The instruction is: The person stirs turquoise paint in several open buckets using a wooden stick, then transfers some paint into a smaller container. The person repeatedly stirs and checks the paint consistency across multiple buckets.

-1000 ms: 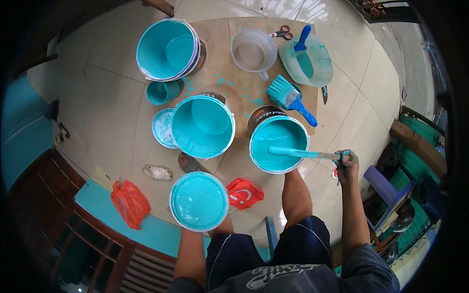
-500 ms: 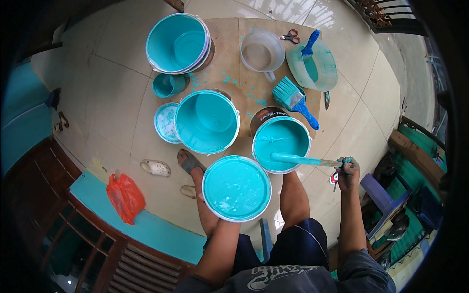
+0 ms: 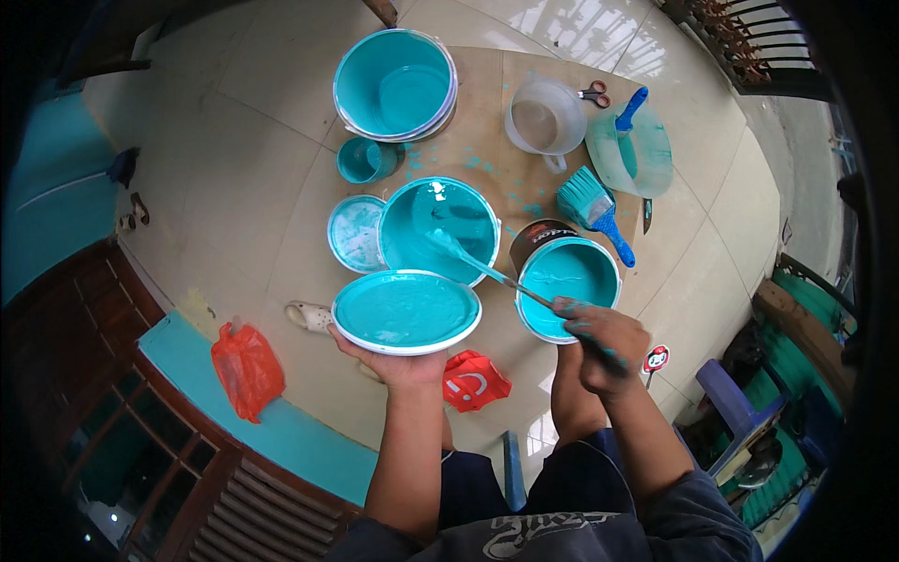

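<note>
Left hand (image 3: 398, 363) carries a round lid (image 3: 406, 311) from below, its upturned face coated in turquoise paint, held level just near of the middle bucket (image 3: 438, 229). Right hand (image 3: 599, 342) has its grip closed on a stir stick (image 3: 482, 267); the paddle end reaches over that bucket's rim. I judge the lid not yet scraped: paint lies thick across it. Filled can (image 3: 567, 286) sits just right of the stick, brush (image 3: 590, 208) beyond. Open floor (image 3: 234, 187) lies left; cardboard (image 3: 487, 140) crowds far.
</note>
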`<action>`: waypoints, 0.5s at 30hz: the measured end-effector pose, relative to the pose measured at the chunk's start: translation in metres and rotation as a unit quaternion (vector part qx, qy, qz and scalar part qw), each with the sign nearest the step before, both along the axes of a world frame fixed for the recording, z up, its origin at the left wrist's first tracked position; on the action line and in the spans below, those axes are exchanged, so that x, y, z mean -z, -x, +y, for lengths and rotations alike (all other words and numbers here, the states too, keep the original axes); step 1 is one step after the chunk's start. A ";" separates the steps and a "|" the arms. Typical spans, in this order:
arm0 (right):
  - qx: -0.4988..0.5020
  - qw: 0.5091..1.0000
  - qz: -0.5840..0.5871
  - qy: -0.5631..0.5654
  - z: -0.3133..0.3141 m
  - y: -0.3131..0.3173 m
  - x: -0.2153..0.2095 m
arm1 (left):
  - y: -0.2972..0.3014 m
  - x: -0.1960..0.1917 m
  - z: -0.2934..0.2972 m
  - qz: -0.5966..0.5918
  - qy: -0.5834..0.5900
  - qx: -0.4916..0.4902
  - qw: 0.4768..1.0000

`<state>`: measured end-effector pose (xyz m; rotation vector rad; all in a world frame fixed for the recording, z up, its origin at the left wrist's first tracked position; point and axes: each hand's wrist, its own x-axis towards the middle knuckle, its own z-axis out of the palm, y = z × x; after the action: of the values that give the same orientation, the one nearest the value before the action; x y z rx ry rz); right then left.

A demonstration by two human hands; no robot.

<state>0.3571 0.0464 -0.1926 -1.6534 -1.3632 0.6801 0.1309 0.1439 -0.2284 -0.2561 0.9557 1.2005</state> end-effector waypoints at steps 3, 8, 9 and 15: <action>-0.043 0.996 -0.055 -0.053 0.009 0.017 0.017 | 0.004 -0.002 0.005 0.052 0.057 -0.020 0.997; -0.096 0.987 -0.105 -0.074 0.000 0.024 0.038 | 0.014 0.002 0.001 0.050 0.055 -0.010 0.997; -0.102 0.986 -0.108 -0.075 -0.003 0.024 0.038 | 0.016 0.004 0.000 0.048 0.032 0.001 0.998; -0.114 0.982 -0.131 -0.074 -0.011 0.018 0.042 | 0.025 0.011 -0.014 0.020 -0.020 -0.011 1.000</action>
<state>0.3395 0.0352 -0.2342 -1.5208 -1.7693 0.4868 0.1061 0.1303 -0.2396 -0.2117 0.9652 1.2471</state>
